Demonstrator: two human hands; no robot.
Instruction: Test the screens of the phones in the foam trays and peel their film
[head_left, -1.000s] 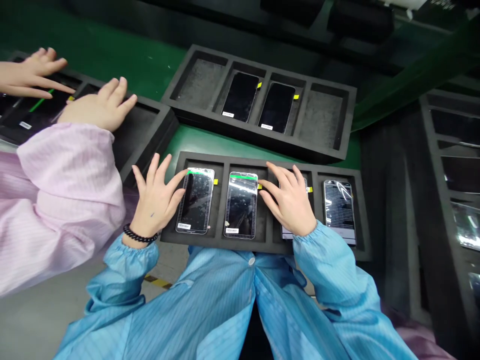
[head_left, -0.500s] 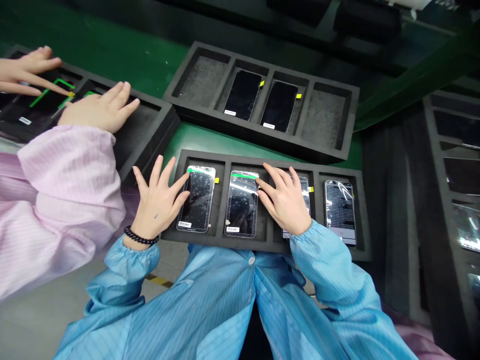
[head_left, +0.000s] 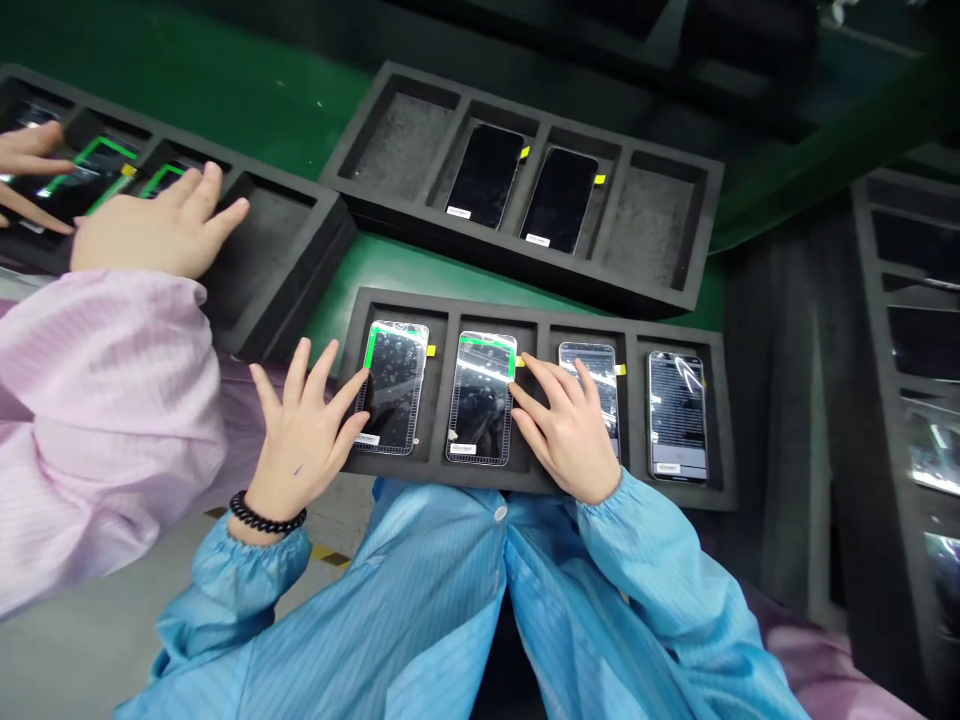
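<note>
A dark foam tray (head_left: 442,398) in front of me holds several phones in separate compartments. My left hand (head_left: 304,430) has its fingers spread, the index fingertip on the left edge of the leftmost phone (head_left: 394,395). Green lines run along that screen's top and upper left edge. My right hand (head_left: 566,420) is also spread, its index fingertip at the right edge of the second phone (head_left: 480,410), whose screen is green along the top and upper right. Under my right fingers lies the third phone (head_left: 589,352), partly covered. The rightmost phone (head_left: 677,410) shows lines of text.
Behind is another foam tray (head_left: 525,255) with two dark phones (head_left: 486,177). At the left, a co-worker's hands (head_left: 150,228) in pink sleeves touch phones in a third tray (head_left: 300,215). A rack of screens (head_left: 877,330) stands at the right.
Both my index fingertips have slid down the screen edges toward me, and green now extends down those edges. The co-worker's hands have shifted left. The view has moved slightly.
</note>
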